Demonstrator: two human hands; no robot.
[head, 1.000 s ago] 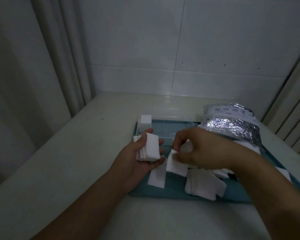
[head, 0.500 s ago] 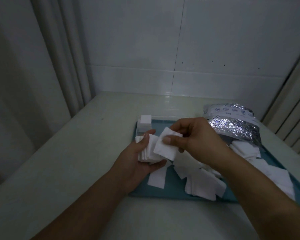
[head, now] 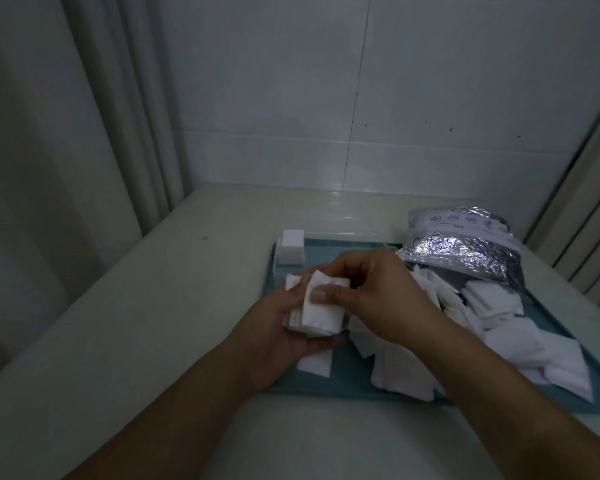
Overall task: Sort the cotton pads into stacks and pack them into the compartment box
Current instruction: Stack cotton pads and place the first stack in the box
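While left hand (head: 274,337) cups stack (head: 314,315), right hand (head: 371,292) pinches pad (head: 329,284).

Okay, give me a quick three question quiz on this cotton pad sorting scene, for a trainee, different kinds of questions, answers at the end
1. True or false: the left hand holds a stack of cotton pads.
2. Where does the silver foil bag lie? A) far right of the teal tray B) on the floor C) in a hand
3. Fill in: the right hand presses a pad onto the stack with its ____.

Key: 1 true; 2 A; 3 thumb.
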